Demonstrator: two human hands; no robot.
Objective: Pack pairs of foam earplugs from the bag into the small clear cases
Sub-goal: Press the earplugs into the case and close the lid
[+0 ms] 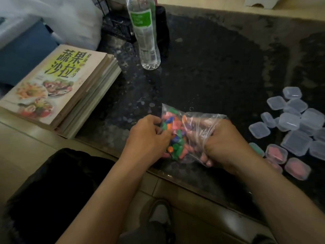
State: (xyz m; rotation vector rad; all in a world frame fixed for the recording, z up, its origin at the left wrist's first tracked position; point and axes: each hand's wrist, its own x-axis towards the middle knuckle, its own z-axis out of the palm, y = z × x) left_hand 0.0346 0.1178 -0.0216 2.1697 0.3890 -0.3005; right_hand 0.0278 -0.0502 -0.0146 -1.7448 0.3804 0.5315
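On the dark speckled counter [211,71], the left grip [149,138] pinches the left edge of the clear plastic bag [195,120] of multicoloured foam earplugs [175,136]. The right grip [226,143] clenches its bunched right side, near the small clear square cases [297,124].

Pinches the left edge of the bag [197,118] with the left hand [147,136], fingers [155,123] curled inward. Clutches the bag's right side in the right hand [226,143], knuckles up. Reaches toward the bag with both forearms bare.
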